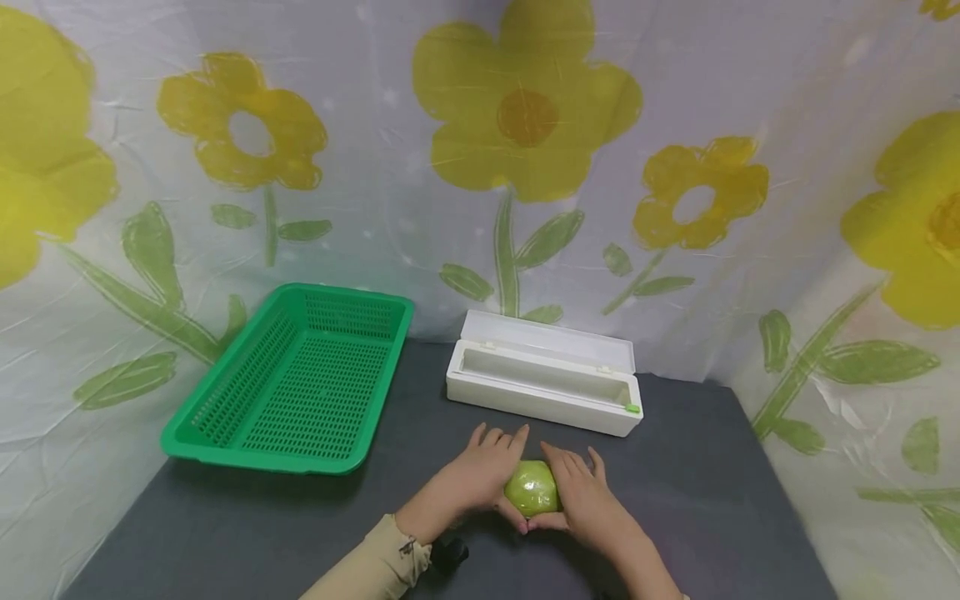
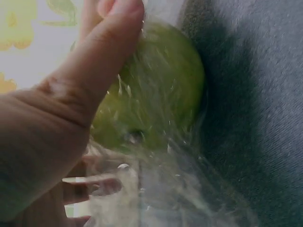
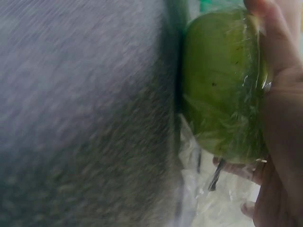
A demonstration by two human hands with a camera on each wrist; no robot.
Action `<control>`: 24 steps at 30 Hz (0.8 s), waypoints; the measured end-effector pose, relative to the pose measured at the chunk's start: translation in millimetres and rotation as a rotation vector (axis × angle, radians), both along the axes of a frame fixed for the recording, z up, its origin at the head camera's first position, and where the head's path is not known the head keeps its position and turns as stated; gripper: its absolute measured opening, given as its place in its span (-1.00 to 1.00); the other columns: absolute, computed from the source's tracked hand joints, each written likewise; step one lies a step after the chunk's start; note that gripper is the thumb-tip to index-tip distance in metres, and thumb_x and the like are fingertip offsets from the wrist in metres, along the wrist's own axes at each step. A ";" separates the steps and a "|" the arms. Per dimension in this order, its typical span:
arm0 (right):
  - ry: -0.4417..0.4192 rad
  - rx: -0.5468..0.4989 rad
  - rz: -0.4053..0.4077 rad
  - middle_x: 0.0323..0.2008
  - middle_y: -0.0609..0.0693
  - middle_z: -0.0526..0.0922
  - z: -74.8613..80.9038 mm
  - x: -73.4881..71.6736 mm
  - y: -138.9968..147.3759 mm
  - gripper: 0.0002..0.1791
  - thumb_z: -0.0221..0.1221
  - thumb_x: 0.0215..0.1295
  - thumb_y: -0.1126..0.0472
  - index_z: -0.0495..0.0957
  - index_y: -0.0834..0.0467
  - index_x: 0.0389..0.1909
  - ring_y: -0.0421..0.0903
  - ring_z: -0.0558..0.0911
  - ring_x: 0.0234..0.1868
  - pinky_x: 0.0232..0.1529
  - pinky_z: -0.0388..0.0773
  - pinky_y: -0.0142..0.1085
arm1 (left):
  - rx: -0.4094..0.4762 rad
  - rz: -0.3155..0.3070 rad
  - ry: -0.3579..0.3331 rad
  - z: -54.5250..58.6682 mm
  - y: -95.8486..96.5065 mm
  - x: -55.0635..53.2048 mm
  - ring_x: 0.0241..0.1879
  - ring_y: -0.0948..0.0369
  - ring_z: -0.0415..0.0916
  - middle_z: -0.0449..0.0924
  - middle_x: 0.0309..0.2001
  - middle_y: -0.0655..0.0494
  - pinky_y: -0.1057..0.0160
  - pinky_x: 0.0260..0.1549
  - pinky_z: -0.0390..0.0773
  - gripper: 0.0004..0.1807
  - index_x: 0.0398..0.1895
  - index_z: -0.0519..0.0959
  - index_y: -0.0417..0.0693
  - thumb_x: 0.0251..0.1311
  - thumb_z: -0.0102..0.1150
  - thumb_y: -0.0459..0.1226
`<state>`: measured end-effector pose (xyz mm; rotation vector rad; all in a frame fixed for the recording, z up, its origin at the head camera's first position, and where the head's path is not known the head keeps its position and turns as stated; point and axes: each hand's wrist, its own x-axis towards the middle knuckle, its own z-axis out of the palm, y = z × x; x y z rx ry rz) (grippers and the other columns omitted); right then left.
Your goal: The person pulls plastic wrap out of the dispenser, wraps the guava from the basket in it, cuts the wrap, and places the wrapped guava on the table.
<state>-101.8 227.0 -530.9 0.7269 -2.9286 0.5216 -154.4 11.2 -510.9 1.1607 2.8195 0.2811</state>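
Observation:
A green apple (image 1: 532, 488) sits at the front middle of the grey table, with clear cling film over it. My left hand (image 1: 486, 471) cups its left side, the thumb lying along the apple's near side. From the right, my right hand (image 1: 583, 500) holds it the same way, and the two thumb tips meet in front. In the left wrist view loose cling film (image 2: 189, 189) trails off the apple beside the fingers. A dark stem (image 3: 216, 175) sticks out of the apple in the right wrist view, with film bunched around it.
Behind the hands stands a long white box (image 1: 525, 398), its lid (image 1: 547, 337) raised and a small green piece (image 1: 632, 408) at its right end. A green plastic basket (image 1: 375, 417) lies at the left. A flower-printed curtain (image 1: 360, 125) encloses the table.

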 end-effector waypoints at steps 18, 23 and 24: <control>-0.126 -0.055 0.023 0.02 0.00 0.70 7.0 -6.1 2.4 -0.04 0.50 0.12 -0.32 0.45 0.27 0.31 -0.01 0.67 0.04 0.35 0.14 0.51 | -0.074 0.016 -0.081 -6.3 25.2 -4.0 -0.06 0.12 0.60 0.67 -0.20 0.23 -0.24 0.30 0.46 -0.05 0.16 0.51 0.14 -0.42 0.84 -0.01; -0.036 0.007 0.102 -0.10 -0.09 0.67 -4.4 -13.0 11.3 -0.07 0.71 -0.16 -0.15 0.50 0.17 0.17 -0.08 0.65 -0.09 0.24 0.35 0.34 | -0.088 0.040 -0.100 -0.5 24.7 1.4 -0.06 0.09 0.66 0.69 -0.12 0.10 -0.14 0.30 0.50 0.00 0.21 0.45 0.01 -0.42 0.84 -0.14; -0.023 0.020 0.106 -0.14 -0.11 0.66 -5.9 -13.9 12.1 -0.11 0.71 -0.17 -0.13 0.51 0.15 0.14 -0.10 0.63 -0.12 0.20 0.38 0.30 | -0.085 0.037 -0.104 0.6 24.1 1.9 -0.07 0.09 0.66 0.68 -0.12 0.08 -0.12 0.29 0.52 0.00 0.21 0.44 -0.02 -0.41 0.84 -0.17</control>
